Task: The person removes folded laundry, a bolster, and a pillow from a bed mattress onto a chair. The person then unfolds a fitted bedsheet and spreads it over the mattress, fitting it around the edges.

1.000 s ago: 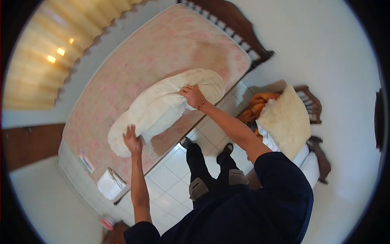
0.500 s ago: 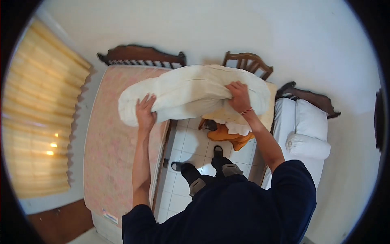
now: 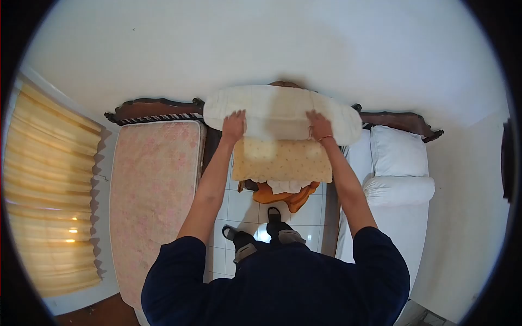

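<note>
A long white pillow (image 3: 272,117) with rounded ends lies crosswise before me, over the chair and in front of its back. My left hand (image 3: 234,126) holds its near edge left of the middle, fingers over the top. Right of the middle, my right hand (image 3: 319,126), with a red bracelet at the wrist, holds the same edge. How far each thumb reaches beneath is hidden. Just below the white pillow sits a yellow patterned pillow (image 3: 283,160), which neither hand appears to touch. White cloth (image 3: 280,187) and orange cloth (image 3: 293,201) hang out under it.
At left stands a bed with a bare pink-patterned mattress (image 3: 155,212). The right bed has a white sheet (image 3: 391,233), a white pillow (image 3: 399,152) and a white bolster (image 3: 399,190). The chair back (image 3: 285,84) meets the wall. Tiled floor (image 3: 239,206) lies between the beds.
The white pillow has moved rightward and straightened out, uncovering more of the yellow pillow. Both hands have moved with it, the left one rightward. The view has shifted too.
</note>
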### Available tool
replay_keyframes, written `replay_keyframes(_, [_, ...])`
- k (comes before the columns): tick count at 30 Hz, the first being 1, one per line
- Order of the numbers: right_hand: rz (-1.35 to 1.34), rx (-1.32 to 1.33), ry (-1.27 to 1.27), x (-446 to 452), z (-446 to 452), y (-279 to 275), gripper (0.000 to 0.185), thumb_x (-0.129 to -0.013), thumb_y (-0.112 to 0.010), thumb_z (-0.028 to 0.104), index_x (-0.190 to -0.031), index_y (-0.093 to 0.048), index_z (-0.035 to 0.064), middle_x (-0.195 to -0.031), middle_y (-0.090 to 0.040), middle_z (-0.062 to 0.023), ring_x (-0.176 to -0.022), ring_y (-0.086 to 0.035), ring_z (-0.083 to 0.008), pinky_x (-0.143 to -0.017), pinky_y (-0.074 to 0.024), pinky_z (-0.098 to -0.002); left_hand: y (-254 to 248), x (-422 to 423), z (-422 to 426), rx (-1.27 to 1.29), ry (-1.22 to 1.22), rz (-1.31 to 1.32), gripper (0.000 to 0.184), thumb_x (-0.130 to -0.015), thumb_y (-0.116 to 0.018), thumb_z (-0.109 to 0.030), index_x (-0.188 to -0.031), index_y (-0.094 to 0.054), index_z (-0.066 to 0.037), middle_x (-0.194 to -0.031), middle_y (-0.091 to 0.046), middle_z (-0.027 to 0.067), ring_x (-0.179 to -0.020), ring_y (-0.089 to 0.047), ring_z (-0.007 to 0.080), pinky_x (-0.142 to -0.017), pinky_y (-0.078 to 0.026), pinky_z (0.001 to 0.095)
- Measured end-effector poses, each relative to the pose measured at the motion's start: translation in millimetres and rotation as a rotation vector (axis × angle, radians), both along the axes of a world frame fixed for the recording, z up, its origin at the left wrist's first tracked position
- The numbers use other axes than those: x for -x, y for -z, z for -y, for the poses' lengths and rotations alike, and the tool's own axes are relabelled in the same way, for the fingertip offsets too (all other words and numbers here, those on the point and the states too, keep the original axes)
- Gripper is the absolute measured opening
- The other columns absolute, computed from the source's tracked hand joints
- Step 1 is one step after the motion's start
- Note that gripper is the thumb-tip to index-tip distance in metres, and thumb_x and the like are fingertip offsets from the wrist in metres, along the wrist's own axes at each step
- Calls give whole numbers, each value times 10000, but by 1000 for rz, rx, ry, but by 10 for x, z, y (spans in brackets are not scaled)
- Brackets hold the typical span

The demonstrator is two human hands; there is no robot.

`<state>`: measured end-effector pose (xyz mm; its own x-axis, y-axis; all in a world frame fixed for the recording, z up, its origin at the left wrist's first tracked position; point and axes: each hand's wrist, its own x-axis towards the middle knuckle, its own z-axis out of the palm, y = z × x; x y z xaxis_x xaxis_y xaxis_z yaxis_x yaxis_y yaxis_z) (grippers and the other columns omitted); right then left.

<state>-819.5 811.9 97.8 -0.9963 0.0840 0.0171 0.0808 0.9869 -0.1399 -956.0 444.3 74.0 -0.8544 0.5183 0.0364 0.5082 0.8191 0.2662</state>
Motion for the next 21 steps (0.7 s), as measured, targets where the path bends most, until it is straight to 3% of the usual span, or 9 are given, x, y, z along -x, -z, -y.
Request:
replay_keyframes(1, [8, 3, 1, -2, -28, 346, 704, -891, -672, 149, -1547, -425, 209, -1595, -422, -119, -1438, -423, -357, -1138, -373, -499, -18, -155, -57, 3, 1, 8, 520, -1030, -520, -232, -1536, -438, -143, -1571, -450, 144, -1452, -410, 344, -1138, -375, 589])
replay_keyframes(3, [128, 56, -191, 25, -46, 863, 767, -996, -611, 278, -1636, -189, 264, -1703, -161, -121, -1542, -231, -360, -1189, -302, -602, -190, -485, -223, 338, 61, 298, 707, -1022, -560, -314, -1633, -207, -261, -1700, -183, 107, -1534, -268, 324, -1177, -330, 602])
replay_keyframes(4, [123, 56, -201, 24, 63, 666, 767, -996, -611, 278, -1636, -189, 264, -1703, -161, -121, -1542, -231, -360, -1189, -302, -602, -147, -510, -268, 337, 51, 295, 707, -1022, -560, -314, -1633, -207, -261, -1700, -183, 107, -1534, -268, 324, -1177, -330, 602])
replay_keyframes(6, [253, 127, 9, -67, 325, 292, 782, -1008, -596, 324, -1645, -146, 275, -1705, -86, -173, -1560, -131, -402, -1196, -276, -628, -18, -614, -261, 272, 1, 388, 787, -1016, -575, -372, -1641, -97, -347, -1726, -33, 64, -1571, -154, 306, -1207, -288, 600])
replay_keyframes(10, [219, 130, 33, -150, 452, 90, 796, -984, -626, 335, -1640, -188, 231, -1693, -100, -210, -1545, -139, -450, -1190, -278, -628, -17, -872, -49, 130, -15, 273, 807, -999, -596, -378, -1643, -111, -330, -1720, -82, 95, -1559, -192, 329, -1186, -306, 604])
replay_keyframes(13, [-17, 161, -57, -335, 622, 202, 760, -964, -641, 306, -1616, -278, 160, -1671, -146, -255, -1528, -195, -460, -1183, -300, -600, -47, -1383, 396, -75, -41, 198, 803, -985, -617, -353, -1643, -163, -281, -1691, -190, 152, -1527, -267, 364, -1161, -334, 590])
replay_keyframes(15, [-260, 351, -154, -486, 833, 328, 695, -944, -650, 249, -1566, -381, 98, -1628, -258, -283, -1480, -300, -478, -1166, -337, -565, 59, -1855, 817, -323, -29, 148, 740, -976, -628, -325, -1618, -276, -219, -1637, -310, 199, -1480, -347, 393, -1144, -351, 564])
replay_keyframes(17, [-249, 463, -278, -729, 1114, 331, 645, -942, -642, 211, -1529, -430, 48, -1566, -363, -307, -1426, -383, -481, -1164, -350, -523, -39, -2503, 1175, -349, -219, 220, 678, -971, -637, -326, -1579, -372, -184, -1603, -366, 217, -1452, -387, 409, -1153, -345, 554])
replay_keyframes(21, [-67, 609, -436, -1048, 1748, 270, 623, -926, -671, 180, -1491, -469, 9, -1534, -418, -302, -1428, -409, -438, -1173, -354, -474, -128, -3803, 1890, -250, -553, 367, 671, -968, -649, -343, -1564, -395, -171, -1617, -350, 203, -1455, -380, 411, -1162, -326, 570])
